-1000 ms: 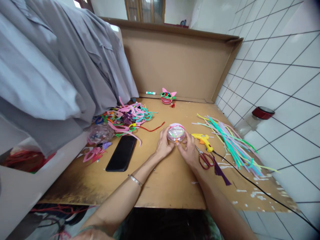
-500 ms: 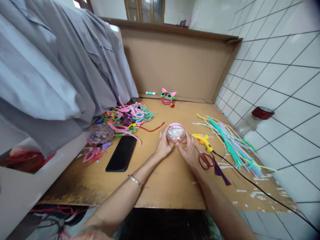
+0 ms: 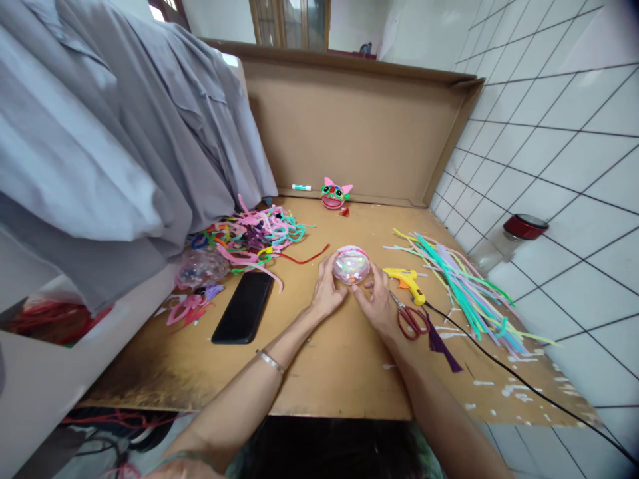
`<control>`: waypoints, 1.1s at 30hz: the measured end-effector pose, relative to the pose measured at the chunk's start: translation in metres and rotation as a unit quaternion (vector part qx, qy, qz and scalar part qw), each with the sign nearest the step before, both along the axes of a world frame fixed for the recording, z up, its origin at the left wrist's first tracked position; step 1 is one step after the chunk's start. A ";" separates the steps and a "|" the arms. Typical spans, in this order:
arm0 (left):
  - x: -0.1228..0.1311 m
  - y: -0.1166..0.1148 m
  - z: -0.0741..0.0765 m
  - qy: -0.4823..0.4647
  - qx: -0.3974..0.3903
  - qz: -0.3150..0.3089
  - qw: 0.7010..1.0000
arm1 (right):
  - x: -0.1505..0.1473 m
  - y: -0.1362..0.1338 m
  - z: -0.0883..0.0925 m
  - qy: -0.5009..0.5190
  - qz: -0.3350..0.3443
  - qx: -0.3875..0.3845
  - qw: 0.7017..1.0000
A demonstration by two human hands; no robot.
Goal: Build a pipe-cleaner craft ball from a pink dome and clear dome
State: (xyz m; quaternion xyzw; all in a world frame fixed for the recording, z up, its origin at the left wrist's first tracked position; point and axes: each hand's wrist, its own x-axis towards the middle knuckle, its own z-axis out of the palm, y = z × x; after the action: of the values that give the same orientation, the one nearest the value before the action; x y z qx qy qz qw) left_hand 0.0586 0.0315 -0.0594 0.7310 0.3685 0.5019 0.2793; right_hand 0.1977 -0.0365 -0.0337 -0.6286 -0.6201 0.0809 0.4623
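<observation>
A clear plastic ball filled with coloured bits and rimmed with pink pipe cleaner rests on the cardboard tabletop. My left hand grips its left side with curled fingers. My right hand holds its lower right side, fingers pinched against it. Both hands stay on the ball at the table's middle.
A yellow glue gun and red scissors lie right of my hands, its black cord trailing right. Straight pipe cleaners lie farther right, a tangled pile left. A black phone, second ball, pink figure, hanging grey shirts.
</observation>
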 end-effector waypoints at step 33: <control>-0.001 -0.005 -0.006 -0.041 -0.077 0.034 0.996 | 0.006 0.003 -0.015 -0.041 -0.032 0.034 0.998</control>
State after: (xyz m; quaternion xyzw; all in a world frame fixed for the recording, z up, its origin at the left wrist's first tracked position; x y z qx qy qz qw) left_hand 0.0574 0.0266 -0.0653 0.6734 0.4191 0.5107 0.3318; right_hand 0.2037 -0.0336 -0.0491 -0.6347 -0.6206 0.0186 0.4600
